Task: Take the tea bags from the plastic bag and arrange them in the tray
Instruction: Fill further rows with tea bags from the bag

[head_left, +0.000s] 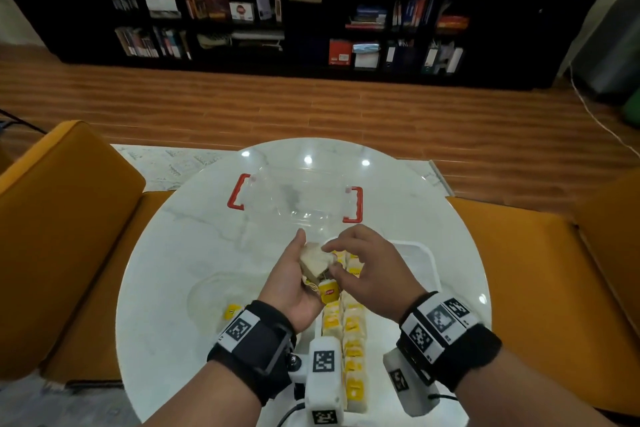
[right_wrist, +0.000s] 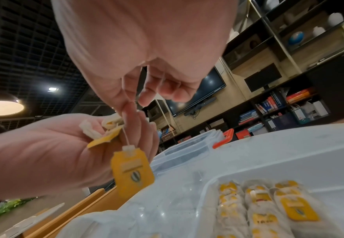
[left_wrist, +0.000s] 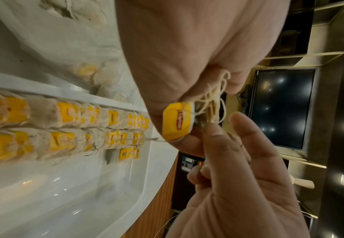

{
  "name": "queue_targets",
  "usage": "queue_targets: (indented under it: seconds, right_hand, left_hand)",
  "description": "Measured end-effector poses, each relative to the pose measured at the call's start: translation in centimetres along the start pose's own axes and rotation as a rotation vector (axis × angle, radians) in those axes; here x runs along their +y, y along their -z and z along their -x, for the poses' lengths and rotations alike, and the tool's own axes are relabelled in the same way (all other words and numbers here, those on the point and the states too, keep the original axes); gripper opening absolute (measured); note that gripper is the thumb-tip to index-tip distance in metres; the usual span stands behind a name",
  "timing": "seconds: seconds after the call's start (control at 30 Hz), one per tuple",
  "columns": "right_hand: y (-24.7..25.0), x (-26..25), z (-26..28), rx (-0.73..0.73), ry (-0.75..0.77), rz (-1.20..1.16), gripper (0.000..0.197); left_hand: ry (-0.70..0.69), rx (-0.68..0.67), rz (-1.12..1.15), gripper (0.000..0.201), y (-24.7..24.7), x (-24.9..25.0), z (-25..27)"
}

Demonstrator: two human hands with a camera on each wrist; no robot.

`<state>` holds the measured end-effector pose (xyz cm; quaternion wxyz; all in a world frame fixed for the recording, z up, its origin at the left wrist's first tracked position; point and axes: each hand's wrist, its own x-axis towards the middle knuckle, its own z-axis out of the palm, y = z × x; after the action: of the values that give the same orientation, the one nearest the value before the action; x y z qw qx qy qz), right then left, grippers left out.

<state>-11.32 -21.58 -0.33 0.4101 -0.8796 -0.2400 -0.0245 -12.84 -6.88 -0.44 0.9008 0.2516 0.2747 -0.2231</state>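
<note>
My left hand [head_left: 294, 274] is held palm up over the tray and grips a small bunch of tea bags [head_left: 313, 262], their strings [left_wrist: 213, 93] tangled together. My right hand [head_left: 330, 262] meets it from the right. Its thumb and forefinger [right_wrist: 130, 104] pinch one string, and a yellow tag [right_wrist: 132, 167] dangles from that string. The white tray [head_left: 427, 255] lies below and to the right, with rows of tea bags [head_left: 353, 340] laid in it. The clear plastic bag [head_left: 207, 291] lies on the table left of the tray, with a few tea bags [left_wrist: 85, 70] inside.
A clear box with red latches [head_left: 355, 204] stands on the round white table [head_left: 166, 253] just beyond my hands. Orange seats [head_left: 69, 218] flank the table on both sides. A dark bookshelf [head_left: 311, 28] lines the far wall.
</note>
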Motion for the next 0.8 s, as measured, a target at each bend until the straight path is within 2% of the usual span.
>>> queue_targets:
  seconds: [0.2,0.37,0.5,0.63,0.8]
  right_hand:
    - [1.1,0.4,0.0,-0.027,0.003,0.044,0.01]
    - [1.9,0.5,-0.4,-0.05,0.028,0.031,0.009]
    - [2.9,0.6,-0.6,-0.075,0.071,0.028,0.009]
    - [4.3,0.3,-0.9,-0.169,0.013,0.026,0.017]
    - [5.6,-0.1,-1.0,-0.162,-0.016,0.041,0.013]
  left_hand:
    - [0.026,-0.029,-0.006,0.066,-1.1,-0.5,-0.2]
    - [0.035,0.057,-0.038,0.069,-0.7,-1.3,-1.5]
    - [0.078,0.139,-0.093,0.061,-0.7,-1.8,-2.3]
    - [0.088,0.229,-0.247,0.06,-1.6,-2.2,-2.3]
    - [0.071,0.239,-0.263,0.059,-1.6,-2.5,-2.9]
